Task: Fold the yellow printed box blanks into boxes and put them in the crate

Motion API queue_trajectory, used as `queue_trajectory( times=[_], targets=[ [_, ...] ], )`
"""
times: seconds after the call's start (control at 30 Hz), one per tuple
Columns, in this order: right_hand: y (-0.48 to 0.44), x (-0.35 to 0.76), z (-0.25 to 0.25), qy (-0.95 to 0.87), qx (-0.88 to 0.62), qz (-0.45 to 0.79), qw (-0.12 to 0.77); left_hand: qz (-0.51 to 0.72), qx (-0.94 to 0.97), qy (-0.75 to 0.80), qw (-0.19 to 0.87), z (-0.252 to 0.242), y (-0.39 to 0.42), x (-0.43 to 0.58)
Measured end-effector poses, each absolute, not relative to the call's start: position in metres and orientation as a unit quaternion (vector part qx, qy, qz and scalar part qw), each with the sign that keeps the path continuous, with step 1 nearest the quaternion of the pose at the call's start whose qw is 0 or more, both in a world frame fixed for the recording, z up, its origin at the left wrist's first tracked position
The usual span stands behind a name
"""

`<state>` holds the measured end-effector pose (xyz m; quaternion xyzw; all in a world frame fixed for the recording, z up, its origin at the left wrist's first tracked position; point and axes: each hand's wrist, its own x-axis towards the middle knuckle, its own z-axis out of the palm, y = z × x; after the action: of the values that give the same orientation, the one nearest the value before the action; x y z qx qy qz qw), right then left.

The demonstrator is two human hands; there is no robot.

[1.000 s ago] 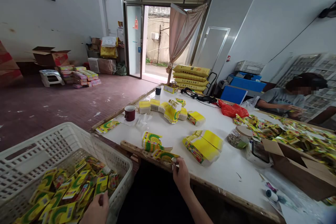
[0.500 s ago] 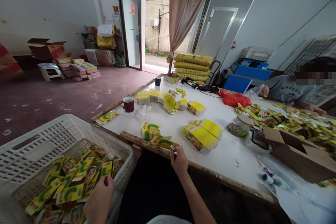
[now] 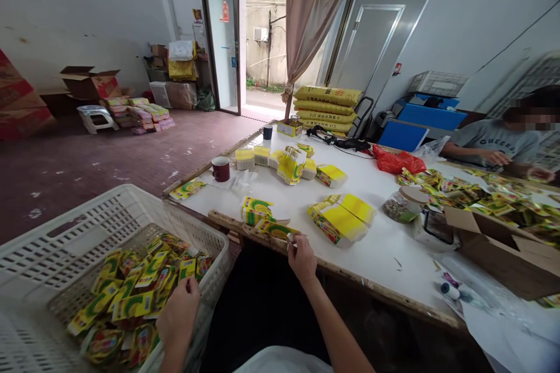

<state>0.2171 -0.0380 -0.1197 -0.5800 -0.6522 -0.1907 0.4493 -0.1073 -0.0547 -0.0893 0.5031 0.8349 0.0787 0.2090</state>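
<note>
My right hand point(image 3: 301, 259) is at the table's near edge, thumb and fingers pinched on the white end of a yellow-and-green printed card packet point(image 3: 272, 228). Just behind that packet stands a small stack of similar printed cards point(image 3: 255, 210). Over the right part of a white plastic basket point(image 3: 131, 201) is my left hand point(image 3: 178, 315), its fingers curled closed. A yellow packet point(image 3: 187, 268) lies right by those fingertips; whether they grip it or something smaller I cannot tell. Many more yellow packets point(image 3: 133, 305) lie heaped in the basket.
Bundles of yellow cards point(image 3: 343, 215) and a dark red mug point(image 3: 220, 169) stand on the white table point(image 3: 271, 256). To the right are a lidded jar point(image 3: 400, 207), an open carton point(image 3: 503, 250) and a packet heap. Across the table, a person point(image 3: 499, 145) handles packets.
The whole view has shifted slightly right and up. Both my hands keep their places by the basket and the packet. Across the table, the other person's hands have moved closer together.
</note>
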Motion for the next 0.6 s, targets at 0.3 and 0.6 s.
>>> queue_trajectory(
  times=[0.3,0.6],
  targets=[
    [-0.039,0.2157,-0.12,-0.655,-0.58,-0.187,0.446,0.097,0.51,0.835,0.182,-0.0948,-0.0535,-0.1086],
    [-0.0381,0.2167,-0.1226,-0.657,-0.587,-0.189,0.433,0.093,0.51,0.838,0.172,-0.0938,-0.054,-0.1057]
  ],
)
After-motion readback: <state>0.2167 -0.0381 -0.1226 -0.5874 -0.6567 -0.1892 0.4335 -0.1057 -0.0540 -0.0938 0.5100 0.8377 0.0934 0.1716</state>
